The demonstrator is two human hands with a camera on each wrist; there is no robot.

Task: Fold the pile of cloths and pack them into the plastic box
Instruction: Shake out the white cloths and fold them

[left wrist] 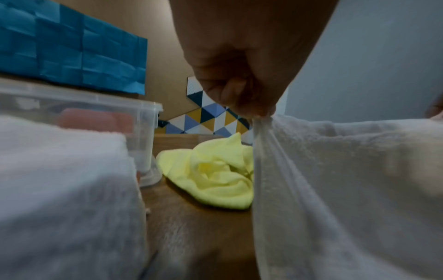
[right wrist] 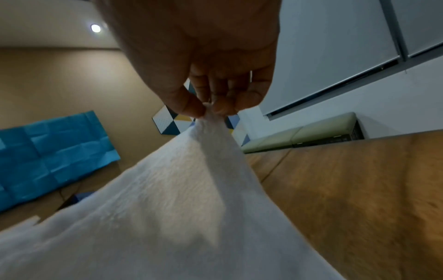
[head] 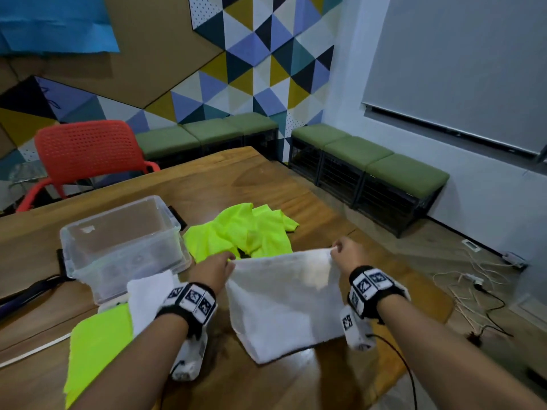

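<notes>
A white cloth (head: 284, 303) hangs stretched between both hands above the wooden table (head: 207, 179). My left hand (head: 216, 266) pinches its upper left corner (left wrist: 260, 117), and my right hand (head: 343, 250) pinches the upper right corner (right wrist: 208, 111). Its lower edge reaches the tabletop. Beyond it lies a crumpled pile of neon yellow-green cloths (head: 245, 232) (left wrist: 215, 176). The clear plastic box (head: 124, 244) (left wrist: 95, 121) stands to the left with nothing showing inside it. Folded white (head: 151, 297) and yellow-green (head: 97, 344) cloths lie in front of the box.
A red chair (head: 85, 155) stands behind the table's far left side. Green benches (head: 370, 164) line the walls. Cables (head: 473, 288) trail over the floor to the right of the table edge. Dark items (head: 23, 294) lie at the table's left.
</notes>
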